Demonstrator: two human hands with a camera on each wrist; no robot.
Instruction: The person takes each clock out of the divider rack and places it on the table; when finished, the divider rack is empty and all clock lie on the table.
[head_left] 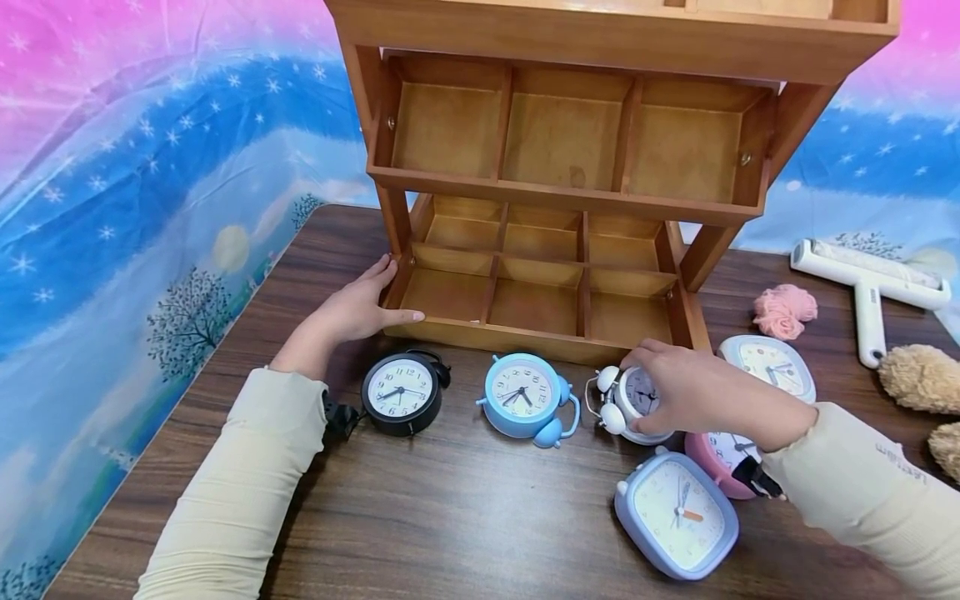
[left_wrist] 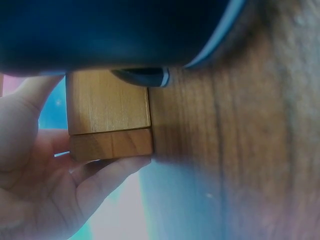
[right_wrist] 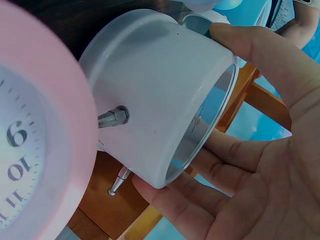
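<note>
My left hand [head_left: 348, 304] grips the front left corner of the tiered wooden rack [head_left: 525, 335], thumb on the front edge and fingers along its side. A white twin-bell alarm clock [head_left: 611, 400] lies on the table before the rack, its bells pointing left. My right hand [right_wrist: 270, 150] holds this clock by its rim, thumb and fingers on opposite sides. Left of it lie a light-blue twin-bell alarm clock [head_left: 519, 396] and a black alarm clock [head_left: 397, 393], the black one near my left wrist. A pink alarm clock [right_wrist: 60, 130] is partly hidden under my right wrist.
A lavender square clock [head_left: 678, 517] lies in front of the pink one. Another pale square clock [head_left: 772, 367] is right of the rack. Beyond are a pink mesh puff [head_left: 783, 311], a white T-shaped tool [head_left: 870, 292] and something brown and fluffy [head_left: 918, 379].
</note>
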